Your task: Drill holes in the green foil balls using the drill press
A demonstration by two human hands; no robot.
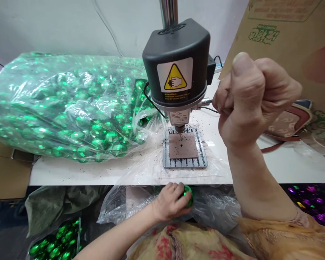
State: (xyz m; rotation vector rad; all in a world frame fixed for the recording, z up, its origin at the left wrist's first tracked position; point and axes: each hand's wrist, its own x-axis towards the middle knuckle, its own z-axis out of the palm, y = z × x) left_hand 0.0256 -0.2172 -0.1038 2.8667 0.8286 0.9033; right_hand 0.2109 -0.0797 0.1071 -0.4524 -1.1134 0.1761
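Note:
My left hand point(173, 202) is closed around a shiny green faceted ball point(189, 196), just below the front edge of the table. Most of the ball is hidden behind my fingers. Raised at the right, my right hand point(253, 97) makes a fist around the feed lever point(209, 101) of a small bench drill press point(176, 65). Only the lever's inner end shows. Under the chuck, the thin drill bit point(181, 136) points down at a brown square board point(188, 151) with a small dark hole. That board lies on the slotted metal base point(185, 165), among dark shavings.
A large clear bag of green faceted balls point(70, 108) fills the table's left side. Below it, a container holds more green balls point(56, 240). Cardboard point(281, 43) stands at right, behind a bag with a brown strap point(289, 121). Purple shiny pieces point(314, 202) lie at lower right.

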